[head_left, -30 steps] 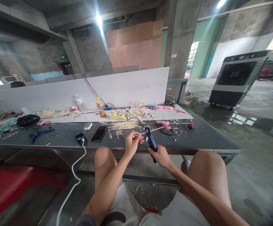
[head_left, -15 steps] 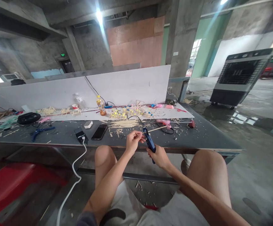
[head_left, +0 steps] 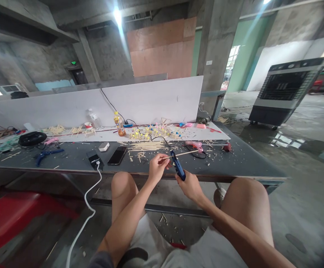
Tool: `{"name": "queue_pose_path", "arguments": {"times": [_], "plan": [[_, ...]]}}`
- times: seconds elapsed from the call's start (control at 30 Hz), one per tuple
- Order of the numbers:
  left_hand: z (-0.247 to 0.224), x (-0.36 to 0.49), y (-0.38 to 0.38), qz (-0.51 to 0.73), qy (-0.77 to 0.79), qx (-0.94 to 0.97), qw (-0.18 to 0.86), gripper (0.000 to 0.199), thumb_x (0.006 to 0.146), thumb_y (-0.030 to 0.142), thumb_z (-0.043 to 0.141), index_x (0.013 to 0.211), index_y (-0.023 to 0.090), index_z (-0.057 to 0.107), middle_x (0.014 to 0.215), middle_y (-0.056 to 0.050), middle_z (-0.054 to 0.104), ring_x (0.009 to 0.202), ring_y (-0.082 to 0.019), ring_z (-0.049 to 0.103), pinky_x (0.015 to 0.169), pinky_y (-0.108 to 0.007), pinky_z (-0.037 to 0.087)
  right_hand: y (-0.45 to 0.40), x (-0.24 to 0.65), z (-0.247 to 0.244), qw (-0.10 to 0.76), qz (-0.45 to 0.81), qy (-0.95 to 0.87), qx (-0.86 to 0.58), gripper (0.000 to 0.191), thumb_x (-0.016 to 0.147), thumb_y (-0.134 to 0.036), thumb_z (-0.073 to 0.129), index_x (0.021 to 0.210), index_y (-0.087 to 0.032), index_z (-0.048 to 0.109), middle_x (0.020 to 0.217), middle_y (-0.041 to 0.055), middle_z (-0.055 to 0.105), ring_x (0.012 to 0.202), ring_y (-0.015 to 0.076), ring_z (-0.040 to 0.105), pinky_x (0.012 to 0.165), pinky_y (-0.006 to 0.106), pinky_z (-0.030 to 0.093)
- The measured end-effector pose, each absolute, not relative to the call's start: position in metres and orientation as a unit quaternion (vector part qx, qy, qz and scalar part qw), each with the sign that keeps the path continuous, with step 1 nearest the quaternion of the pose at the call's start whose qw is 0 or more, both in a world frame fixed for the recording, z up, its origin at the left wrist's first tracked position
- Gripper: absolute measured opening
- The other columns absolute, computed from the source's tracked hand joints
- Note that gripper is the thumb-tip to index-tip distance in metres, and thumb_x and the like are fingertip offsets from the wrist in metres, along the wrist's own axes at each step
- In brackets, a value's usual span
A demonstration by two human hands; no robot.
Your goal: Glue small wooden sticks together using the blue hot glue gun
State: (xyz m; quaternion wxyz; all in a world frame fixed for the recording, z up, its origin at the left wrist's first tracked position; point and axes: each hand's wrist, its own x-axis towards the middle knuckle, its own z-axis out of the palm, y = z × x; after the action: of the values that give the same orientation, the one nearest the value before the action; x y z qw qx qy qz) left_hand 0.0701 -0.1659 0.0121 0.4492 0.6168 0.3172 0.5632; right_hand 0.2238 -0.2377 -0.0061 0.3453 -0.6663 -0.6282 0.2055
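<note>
My left hand (head_left: 158,166) pinches one end of a thin wooden stick (head_left: 188,153), which points right over the table. Closed around the handles of a blue cutting tool (head_left: 179,169) is my right hand (head_left: 190,185). The tool's jaws are at the stick, just right of my left fingertips; whether they touch it is too small to tell. Behind my hands lies a row of loose sticks (head_left: 147,146). Beyond them stand small stick structures with yellow and blue joints (head_left: 156,132).
A phone (head_left: 117,156), a white box (head_left: 104,146) and a cabled black device (head_left: 94,160) lie to the left. A bottle (head_left: 119,125) stands behind. A pink glue gun (head_left: 194,145) lies right of centre. A red stool (head_left: 25,223) is at lower left.
The stick and tool have shifted very slightly, with the tool's handles now more closed within my right hand. My left hand keeps its pinch.
</note>
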Motion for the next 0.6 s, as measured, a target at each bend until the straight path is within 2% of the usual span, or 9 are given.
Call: {"name": "queue_pose_path", "arguments": {"times": [0.6], "plan": [[0.0111,0.0619,-0.166,0.548,0.363,0.693,0.296,0.028,0.089,0.047,0.062,0.089,0.019,0.068,0.073,-0.005,0.069,0.06,-0.018,0.067,0.052,-0.026,0.051,-0.2364,0.2258,-0.0069,0.302,0.166,-0.63,-0.696,0.016,0.089,-0.033,0.055,0.086,-0.018,0.062,0.075,0.0096,0.07,0.07,0.0215,0.065,0.06,0.026,0.032]]}}
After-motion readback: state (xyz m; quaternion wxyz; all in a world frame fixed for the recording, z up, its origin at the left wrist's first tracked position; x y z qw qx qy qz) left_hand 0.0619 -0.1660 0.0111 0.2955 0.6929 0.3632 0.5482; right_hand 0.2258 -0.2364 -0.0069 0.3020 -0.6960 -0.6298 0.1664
